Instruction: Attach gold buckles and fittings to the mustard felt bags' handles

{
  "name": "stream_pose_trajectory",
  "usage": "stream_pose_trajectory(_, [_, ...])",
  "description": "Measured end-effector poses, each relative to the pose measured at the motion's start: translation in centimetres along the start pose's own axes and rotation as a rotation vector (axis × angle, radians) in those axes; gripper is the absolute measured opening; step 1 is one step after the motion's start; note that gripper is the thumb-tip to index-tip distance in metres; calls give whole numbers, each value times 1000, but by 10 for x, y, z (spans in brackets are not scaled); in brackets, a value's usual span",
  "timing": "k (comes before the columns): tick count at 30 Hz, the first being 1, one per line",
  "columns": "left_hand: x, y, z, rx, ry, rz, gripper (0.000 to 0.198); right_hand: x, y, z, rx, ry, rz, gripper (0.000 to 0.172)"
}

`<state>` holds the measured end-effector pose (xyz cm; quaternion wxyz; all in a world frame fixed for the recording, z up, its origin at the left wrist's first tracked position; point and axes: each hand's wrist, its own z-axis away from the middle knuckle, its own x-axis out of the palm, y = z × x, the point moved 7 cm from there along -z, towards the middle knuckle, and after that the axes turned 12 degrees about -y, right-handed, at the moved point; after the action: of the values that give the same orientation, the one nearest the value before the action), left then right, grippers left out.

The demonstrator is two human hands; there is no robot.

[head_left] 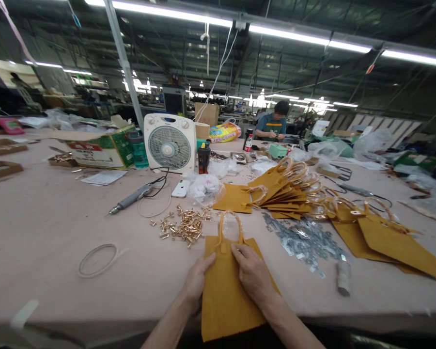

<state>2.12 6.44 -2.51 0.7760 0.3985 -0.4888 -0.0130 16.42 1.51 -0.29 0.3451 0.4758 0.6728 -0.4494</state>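
Between my hands is a mustard-yellow bag panel (223,291) with a looped handle wrapped in clear plastic, tilted over the table's front edge. My left hand (198,278) grips its left edge, thumb on the front face and fingers hidden behind. My right hand (252,274) lies across the right side, with its thumb and fingertips near the handle's base; the rest of its grip is partly hidden. Just beyond the panel lies a pile of small gold-coloured metal fittings (187,225). To the right spreads a heap of flat silver metal plates (307,240).
Stacked yellow bag panels (283,191) lie behind, with more panels (396,242) at right. A grey cylinder (343,278) stands near the plates. At left are an electric screwdriver (131,198), a tape ring (98,259) and a phone (180,188). Behind them stands a fan (170,145). A co-worker (272,123) sits across.
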Motion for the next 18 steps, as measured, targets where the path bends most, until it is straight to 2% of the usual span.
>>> stream_pose_trajectory(4, [-6, 1, -2, 26, -6, 7, 47, 4, -10, 4, -13, -13, 46, 67])
stream_pose_trajectory(8, [-6, 3, 0, 93, -71, -1, 49, 19, -15, 17, 10, 28, 162, 79])
stream_pose_trajectory(11, [-6, 6, 0, 151, -107, -32, 53, 39, -1, 25, -7, 55, 171, 76])
stream_pose_trajectory(14, [-7, 9, 2, 225, -92, -55, 57, 56, 20, 29, -54, 105, 95, 70])
stream_pose_trajectory(16, [-6, 14, 5, 305, -84, -57, 63, 62, 28, 31, -85, 112, 32, 62])
stream_pose_trajectory(18, [-2, 18, 9, 398, -95, -50, 80, 58, 32, 30, -66, 118, -49, 53])
